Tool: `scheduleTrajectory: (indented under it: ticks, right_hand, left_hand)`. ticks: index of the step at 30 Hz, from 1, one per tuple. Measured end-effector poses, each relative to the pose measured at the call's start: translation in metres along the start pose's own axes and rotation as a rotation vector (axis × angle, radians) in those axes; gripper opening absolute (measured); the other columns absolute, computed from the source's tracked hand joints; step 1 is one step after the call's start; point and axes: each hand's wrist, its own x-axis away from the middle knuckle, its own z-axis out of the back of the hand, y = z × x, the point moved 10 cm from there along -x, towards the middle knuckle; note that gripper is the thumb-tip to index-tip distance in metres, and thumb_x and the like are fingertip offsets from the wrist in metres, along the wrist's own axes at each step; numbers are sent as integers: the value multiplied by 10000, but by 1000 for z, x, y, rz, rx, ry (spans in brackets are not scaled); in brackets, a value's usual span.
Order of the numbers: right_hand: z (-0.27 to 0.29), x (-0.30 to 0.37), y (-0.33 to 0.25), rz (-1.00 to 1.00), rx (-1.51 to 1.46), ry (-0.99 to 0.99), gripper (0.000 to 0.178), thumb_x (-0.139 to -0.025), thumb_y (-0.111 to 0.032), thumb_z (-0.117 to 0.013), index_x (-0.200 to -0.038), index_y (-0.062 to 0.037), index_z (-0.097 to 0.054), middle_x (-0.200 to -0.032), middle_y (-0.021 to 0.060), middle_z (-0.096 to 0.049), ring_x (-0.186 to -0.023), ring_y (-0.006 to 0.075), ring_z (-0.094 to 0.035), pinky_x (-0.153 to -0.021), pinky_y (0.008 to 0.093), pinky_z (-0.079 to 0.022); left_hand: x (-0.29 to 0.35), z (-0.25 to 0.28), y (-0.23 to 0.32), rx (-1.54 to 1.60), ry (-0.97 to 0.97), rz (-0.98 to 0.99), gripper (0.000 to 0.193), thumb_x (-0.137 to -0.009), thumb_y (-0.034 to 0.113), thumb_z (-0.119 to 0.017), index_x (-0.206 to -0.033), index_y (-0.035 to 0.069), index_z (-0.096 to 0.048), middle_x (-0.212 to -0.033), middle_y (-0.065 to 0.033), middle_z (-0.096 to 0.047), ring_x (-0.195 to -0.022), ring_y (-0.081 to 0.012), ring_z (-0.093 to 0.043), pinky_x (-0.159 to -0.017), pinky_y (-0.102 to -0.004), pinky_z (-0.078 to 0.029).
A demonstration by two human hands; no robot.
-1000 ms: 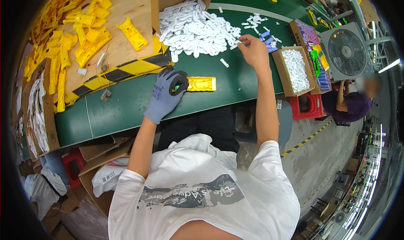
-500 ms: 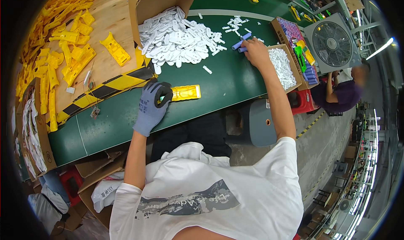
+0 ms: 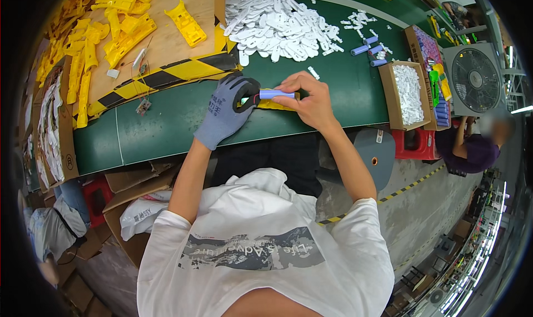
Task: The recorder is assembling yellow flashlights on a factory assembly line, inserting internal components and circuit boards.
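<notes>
My left hand (image 3: 225, 108), in a grey-blue glove with dark fingertips, is closed on one end of a yellow plastic housing (image 3: 272, 104) lying over the green work surface. Between the thumb and fingers of my bare right hand (image 3: 311, 101) is a purple cylindrical battery cell (image 3: 276, 94), held lengthwise right over the housing. Whether the cell touches the bottom of the housing cannot be seen. Several more purple cells (image 3: 361, 50) lie at the right, beyond my right hand. A small white plastic piece (image 3: 313, 72) rests just past my right fingers.
Flat white plastic pieces (image 3: 277, 25) spill from a cardboard box at the back. Yellow housings (image 3: 130, 33) cover the wooden board at left, edged with striped tape (image 3: 166, 81). A carton of small white parts (image 3: 408, 95) and a grey fan (image 3: 474, 78) stand at right.
My right hand has come back from the loose cells at the right with one cell, now over the yellow housing. My left hand still grips the housing. The whole view has shifted.
</notes>
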Motion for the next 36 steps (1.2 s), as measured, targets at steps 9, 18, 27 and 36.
scheduleTrajectory:
  ticks: [9, 18, 27, 36]
  right_hand:
    - [-15, 13, -24, 361, 376, -54, 190, -714, -138, -792, -892, -103, -733, -854, 0, -680, -811, 202, -616, -693, 321, -504]
    - [-12, 13, -33, 325, 431, -86, 222, -743, -153, -765, -961, -135, -725, -1083, 60, -653, -884, 247, -608, -782, 360, -496]
    - [4, 39, -11, -115, 136, 235, 488, -699, -112, -812, -1158, -74, -649, -1046, 127, -672, -850, 254, -647, -774, 329, -514]
    - [-36, 72, -27, -266, 68, 553, 552, -685, -93, -815, -1195, -44, -609, -1057, 150, -670, -940, 295, -659, -857, 343, -511]
  left_hand:
    - [-1, 3, 6, 68, -35, -10, 162, -765, 102, -697, -888, 60, -602, -1008, -110, -642, -955, -321, -572, -943, -415, -417]
    - [0, 23, -3, 330, 53, 186, 271, -753, 28, -682, -1016, 40, -616, -1101, -136, -622, -1020, -307, -581, -928, -369, -434]
    - [97, 59, -1, 504, 717, 391, 497, -920, 69, -545, -1393, 5, -406, -873, -96, -615, -741, -148, -581, -710, -286, -492]
    - [39, 2, 41, 478, 320, 376, 808, -874, -14, -547, -1515, 74, -63, -1239, -163, -524, -936, -185, -587, -770, -301, -503]
